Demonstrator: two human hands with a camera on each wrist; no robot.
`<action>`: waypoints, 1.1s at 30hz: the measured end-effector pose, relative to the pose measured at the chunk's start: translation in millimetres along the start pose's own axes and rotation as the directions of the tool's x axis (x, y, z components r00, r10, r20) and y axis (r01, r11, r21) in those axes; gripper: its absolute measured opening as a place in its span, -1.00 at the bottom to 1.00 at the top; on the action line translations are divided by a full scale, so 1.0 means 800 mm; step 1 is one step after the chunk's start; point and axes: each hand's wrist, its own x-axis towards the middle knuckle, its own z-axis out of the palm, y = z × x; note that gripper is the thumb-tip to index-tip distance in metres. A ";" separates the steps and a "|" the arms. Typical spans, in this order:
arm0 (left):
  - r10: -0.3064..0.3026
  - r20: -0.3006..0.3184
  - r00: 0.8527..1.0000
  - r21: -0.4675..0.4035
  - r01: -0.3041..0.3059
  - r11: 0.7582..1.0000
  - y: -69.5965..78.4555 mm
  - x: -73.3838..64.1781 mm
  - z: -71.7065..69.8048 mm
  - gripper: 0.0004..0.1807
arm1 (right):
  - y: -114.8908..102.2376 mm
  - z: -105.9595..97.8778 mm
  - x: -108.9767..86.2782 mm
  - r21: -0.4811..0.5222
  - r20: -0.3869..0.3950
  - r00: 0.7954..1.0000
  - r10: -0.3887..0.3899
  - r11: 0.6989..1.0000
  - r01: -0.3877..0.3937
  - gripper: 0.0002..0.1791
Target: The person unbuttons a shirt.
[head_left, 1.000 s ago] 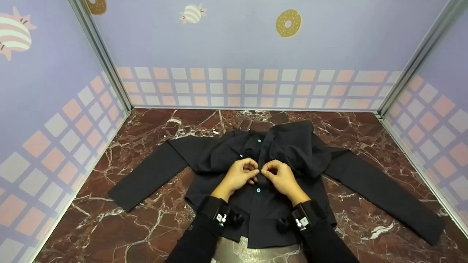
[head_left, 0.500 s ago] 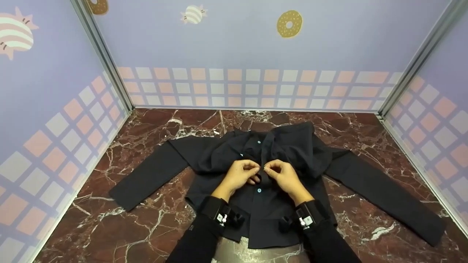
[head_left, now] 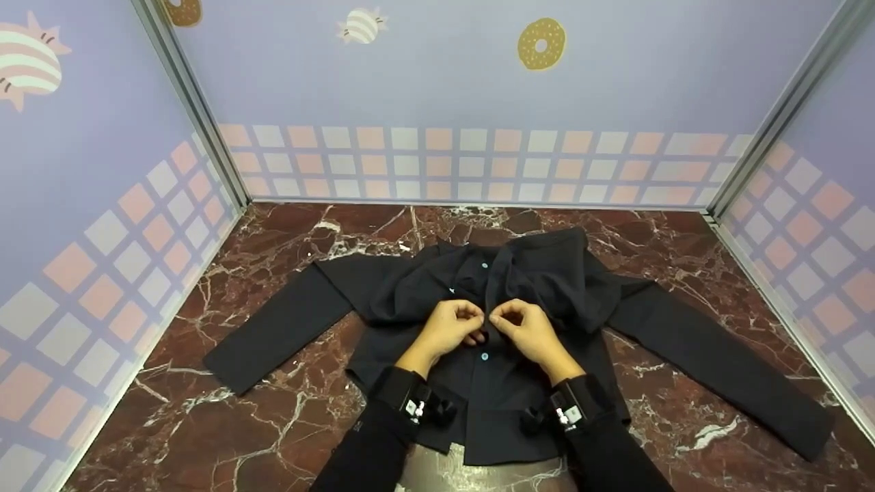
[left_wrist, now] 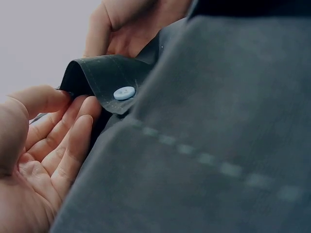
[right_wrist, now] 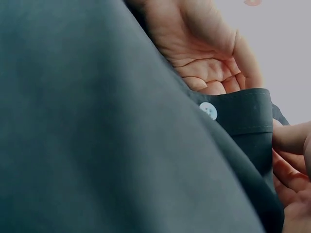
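A dark button-up shirt (head_left: 516, 389) lies front up on the marbled table, its sleeves spread to either side. My left hand (head_left: 448, 328) pinches the edge of the front placket about mid-shirt. Facing it, my right hand (head_left: 530, 333) pinches the same placket, fingertips almost meeting the left ones. In the left wrist view a pale blue button (left_wrist: 124, 92) sits on the raised placket just beyond the left fingers (left_wrist: 80, 121). The right wrist view shows the placket (right_wrist: 248, 114) lifted between both hands. Whatever lies between the fingertips is hidden.
More pale buttons show on the shirt, with the top button (head_left: 485, 265) near the collar. Patterned panels, including the back wall (head_left: 437, 82), enclose the table (head_left: 287, 424) at the back and both sides. The long right-side sleeve (head_left: 724, 369) reaches toward the side panel.
The right fingertips shifted slightly right, away from the left ones, then came back a little. The left hand and the shirt have barely moved.
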 end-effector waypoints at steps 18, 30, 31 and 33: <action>0.113 -0.051 0.992 0.157 -0.104 0.982 0.009 -0.002 0.008 -0.93 | -0.011 0.003 0.000 -0.063 -0.132 0.988 -0.085 0.995 0.078 -0.87; -0.002 -0.288 0.958 -0.166 -0.048 0.985 0.020 0.001 -0.013 -0.88 | -0.018 -0.012 0.003 0.168 -0.351 0.936 0.019 0.985 0.043 -0.83; -0.010 -0.308 0.951 -0.173 -0.046 0.984 0.020 0.002 -0.015 -0.88 | -0.019 -0.014 0.003 0.199 -0.357 0.933 0.039 0.979 0.035 -0.82; -0.030 -0.350 0.936 -0.180 -0.036 0.983 0.021 0.002 -0.018 -0.89 | -0.018 -0.017 0.004 0.267 -0.373 0.923 0.092 0.964 0.012 -0.81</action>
